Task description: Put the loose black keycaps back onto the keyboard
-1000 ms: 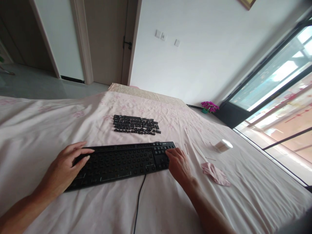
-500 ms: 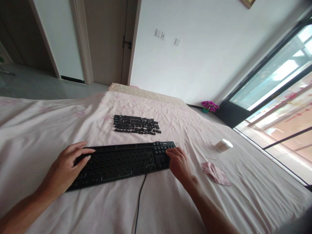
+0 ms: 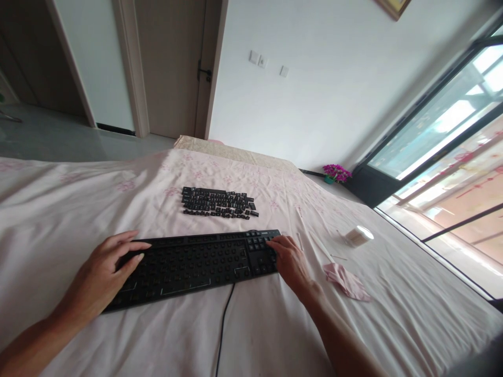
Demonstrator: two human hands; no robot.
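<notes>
Almost no change over the last second: just a slight drift of the view, plus perhaps a small outward shift of the right hand [image 3: 291,261] against the black keyboard [image 3: 188,267]. Flat on the floral sheet [image 3: 176,340], right in front of the body, with no visible slide in place. Seemingly steadied from both ends, then — a pause or very fine work, to judge by so little movement.

Left hand [image 3: 94,269] across the left end, thumb and fingers apart in a loose, unclosed grip. Right hand over the right-hand key block [image 3: 257,257], fingers bunched; impossible to tell from here whether pinching a key or only pressing down.

Bare of caps across the main block, yet apparently capped in part on the right. Beyond the far edge, near but not touching, the loose keycaps [image 3: 214,201] in rough rows — no visible addition or loss. Off to the right, a pink cloth [image 3: 346,281] and a white container [image 3: 359,236], both unmoved and well clear of the fingers.
</notes>
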